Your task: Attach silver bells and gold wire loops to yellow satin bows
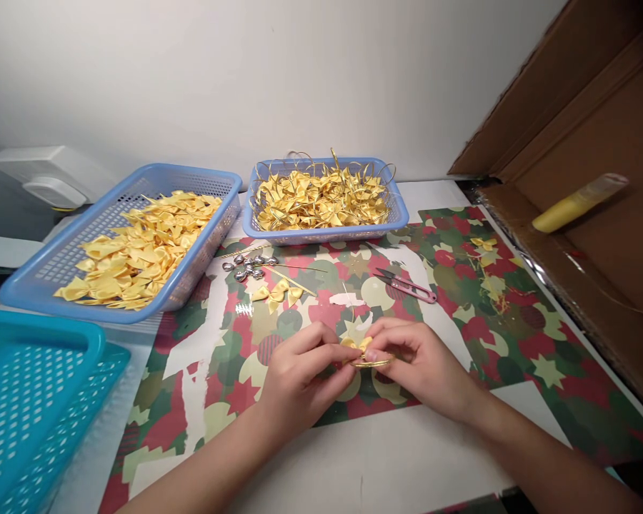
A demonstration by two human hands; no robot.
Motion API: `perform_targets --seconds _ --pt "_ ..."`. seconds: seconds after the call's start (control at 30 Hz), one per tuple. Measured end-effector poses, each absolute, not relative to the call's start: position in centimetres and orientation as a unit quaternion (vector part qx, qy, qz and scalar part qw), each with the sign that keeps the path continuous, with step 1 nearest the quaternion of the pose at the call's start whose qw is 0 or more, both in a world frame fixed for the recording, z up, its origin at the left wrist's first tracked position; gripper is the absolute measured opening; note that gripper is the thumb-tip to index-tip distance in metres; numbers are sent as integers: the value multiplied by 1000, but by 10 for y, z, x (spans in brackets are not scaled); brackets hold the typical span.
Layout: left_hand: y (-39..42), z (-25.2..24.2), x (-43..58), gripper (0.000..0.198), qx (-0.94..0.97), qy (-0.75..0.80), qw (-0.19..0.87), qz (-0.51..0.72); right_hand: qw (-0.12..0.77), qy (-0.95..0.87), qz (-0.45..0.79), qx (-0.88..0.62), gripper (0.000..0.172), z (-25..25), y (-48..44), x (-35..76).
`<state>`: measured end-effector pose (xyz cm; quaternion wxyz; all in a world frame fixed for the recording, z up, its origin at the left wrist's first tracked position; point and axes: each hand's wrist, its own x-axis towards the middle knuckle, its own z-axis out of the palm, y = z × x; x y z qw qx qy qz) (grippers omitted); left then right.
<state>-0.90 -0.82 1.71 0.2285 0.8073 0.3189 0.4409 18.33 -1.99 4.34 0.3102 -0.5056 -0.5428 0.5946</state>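
My left hand [309, 371] pinches one side of a yellow ribbon bow [350, 344] above the patterned mat. From the other side, my right hand [415, 360] closes its thumb and fingers on the same bow and a looped gold wire [374, 363] below it. The fingertips hide part of the bow's middle. Beyond my hands lie a loose yellow bow [277, 293], straight gold wires [294, 280] and several silver bells [249, 267]. Thread snips [406, 285] with pink handles rest behind my right hand.
A blue basket [326, 234] of finished bows with wire loops stands at the back. Another blue basket [193, 171] holds plain bows, with turquoise baskets [37, 385] in front. Cardboard [584, 107] walls the right side, near a yellow tube [579, 203] and thread scraps [496, 289].
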Motion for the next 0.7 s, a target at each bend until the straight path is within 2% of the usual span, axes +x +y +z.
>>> perform_targets --seconds 0.7 --pt "-10 17 -7 16 812 326 207 438 348 -538 594 -486 12 44 -20 182"
